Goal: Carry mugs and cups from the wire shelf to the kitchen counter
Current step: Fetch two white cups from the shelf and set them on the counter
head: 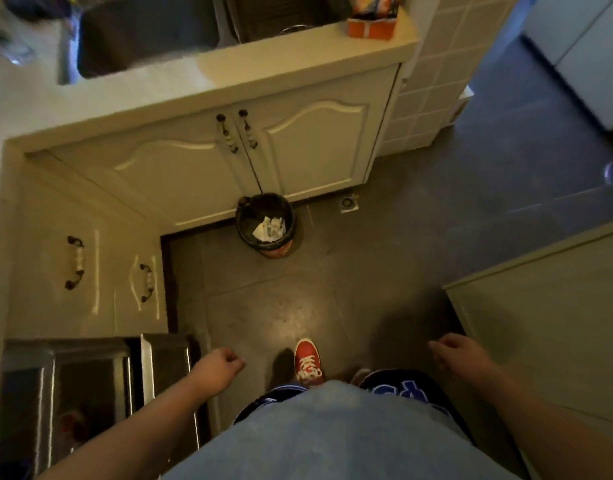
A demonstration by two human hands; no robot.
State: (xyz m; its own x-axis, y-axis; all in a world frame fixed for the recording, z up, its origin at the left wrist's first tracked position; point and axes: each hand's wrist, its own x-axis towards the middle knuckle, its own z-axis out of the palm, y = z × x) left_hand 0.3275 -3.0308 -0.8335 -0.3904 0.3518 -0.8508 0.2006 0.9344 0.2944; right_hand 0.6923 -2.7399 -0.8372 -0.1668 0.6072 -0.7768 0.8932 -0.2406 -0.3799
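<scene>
Two empty hands are all the view offers of the job: the left hand (219, 364) hangs loosely curled with nothing in its grip, and the right hand (452, 350) is likewise half-curled and holds nothing. No mug or cup can be made out anywhere, and the wire shelf is out of sight, so where the mugs stand cannot be told from here. The worktop (208, 84) runs along the top of the view and down the left side, and the part that shows carries no cup; its blurred far-left corner is too smeared to read. My judgement is that the person is between loads or has not begun, walking with one red shoe (307, 359) forward on the dark tiled floor (384, 258); how many cups are done or left cannot be judged. Set into the worktop is a sink (145, 32), with an orange box (370, 27) near the right end. Below are cream cupboard doors (201, 168). A small black bin (266, 224) with crumpled paper in it stands on the floor just against the cupboards, ahead of the feet, something to step around. A steel appliance (73, 393) sits low on the left and a pale cabinet (554, 327) juts in on the right, narrowing the passage.
</scene>
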